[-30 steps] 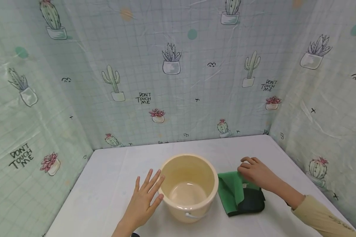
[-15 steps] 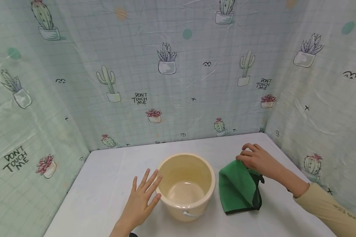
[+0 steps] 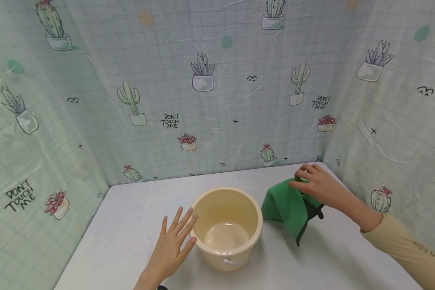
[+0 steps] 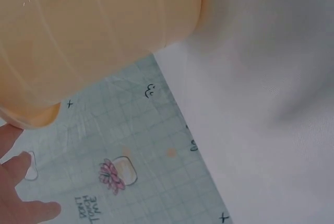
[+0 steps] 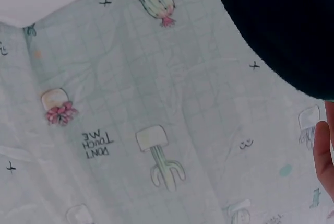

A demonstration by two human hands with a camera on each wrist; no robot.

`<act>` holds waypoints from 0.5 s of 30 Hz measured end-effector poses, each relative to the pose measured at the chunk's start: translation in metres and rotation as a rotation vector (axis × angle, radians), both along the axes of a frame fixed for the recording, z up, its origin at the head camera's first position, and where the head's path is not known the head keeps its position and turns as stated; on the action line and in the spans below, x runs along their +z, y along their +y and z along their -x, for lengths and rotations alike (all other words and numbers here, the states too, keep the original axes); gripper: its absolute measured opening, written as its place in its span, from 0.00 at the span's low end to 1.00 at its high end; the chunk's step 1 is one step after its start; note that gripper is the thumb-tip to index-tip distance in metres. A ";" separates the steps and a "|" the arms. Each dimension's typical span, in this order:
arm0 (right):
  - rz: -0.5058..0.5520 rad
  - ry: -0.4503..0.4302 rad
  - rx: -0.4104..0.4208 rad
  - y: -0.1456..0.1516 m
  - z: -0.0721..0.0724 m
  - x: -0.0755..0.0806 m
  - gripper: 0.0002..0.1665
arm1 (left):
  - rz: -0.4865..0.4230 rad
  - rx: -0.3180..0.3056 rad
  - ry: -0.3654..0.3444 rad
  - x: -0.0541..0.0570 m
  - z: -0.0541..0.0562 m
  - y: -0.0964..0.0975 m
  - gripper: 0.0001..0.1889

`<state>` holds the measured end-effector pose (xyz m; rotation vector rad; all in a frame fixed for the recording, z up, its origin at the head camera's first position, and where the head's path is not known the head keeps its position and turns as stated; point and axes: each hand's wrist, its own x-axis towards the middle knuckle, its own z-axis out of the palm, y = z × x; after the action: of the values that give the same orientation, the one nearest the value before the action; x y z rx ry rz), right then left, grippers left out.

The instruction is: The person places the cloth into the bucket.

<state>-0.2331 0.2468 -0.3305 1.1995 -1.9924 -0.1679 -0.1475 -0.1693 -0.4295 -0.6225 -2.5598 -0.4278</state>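
A cream bucket (image 3: 216, 258) stands upright on the table, its inside bare. My left hand (image 3: 171, 246) is spread beside it in the head view, with fingertips right at the rim. The left wrist view shows the bucket's ribbed side (image 4: 104, 25) and a few fingers (image 4: 15, 169) near the rim. To the right, my right hand (image 3: 320, 186) pinches the top of a green cloth piece with black backing (image 3: 286, 201), which hangs in folds. In the right wrist view its dark curved edge (image 5: 284, 25) fills a corner, with a finger (image 5: 325, 164) below it.
The white-covered table (image 3: 137, 213) ends at a plastic curtain (image 3: 217, 104) printed with cacti, which closes off the back and both sides. A white handle (image 3: 235, 263) lies against the bucket's front.
My right hand has raised the cloth piece from the table and moved it up and away, so its green side now hangs down. The left hand stays at the bucket's rim.
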 end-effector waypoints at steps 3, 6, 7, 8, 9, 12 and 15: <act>0.023 0.020 0.015 -0.002 0.002 0.012 0.31 | -0.002 -0.003 0.003 0.000 0.001 0.000 0.27; 0.044 0.045 0.043 -0.007 0.004 0.026 0.29 | -0.004 -0.006 0.011 0.000 0.000 0.000 0.27; 0.049 0.055 0.051 -0.008 0.005 0.032 0.29 | -0.004 -0.008 0.013 0.000 0.000 0.000 0.27; 0.050 0.067 0.056 -0.010 0.005 0.037 0.29 | -0.005 -0.009 0.014 -0.001 0.000 0.000 0.27; 0.053 0.076 0.063 -0.011 0.006 0.043 0.28 | -0.005 -0.012 0.016 -0.001 0.000 0.000 0.26; 0.054 0.098 0.072 -0.014 0.005 0.060 0.28 | -0.008 -0.017 0.022 -0.002 -0.001 0.000 0.26; 0.051 0.118 0.078 -0.017 0.003 0.076 0.27 | -0.005 -0.020 0.022 -0.002 -0.001 -0.001 0.26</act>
<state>-0.2366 0.2294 -0.2548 1.2051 -1.8346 -0.1447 -0.1467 -0.1701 -0.4319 -0.6484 -2.5330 -0.4318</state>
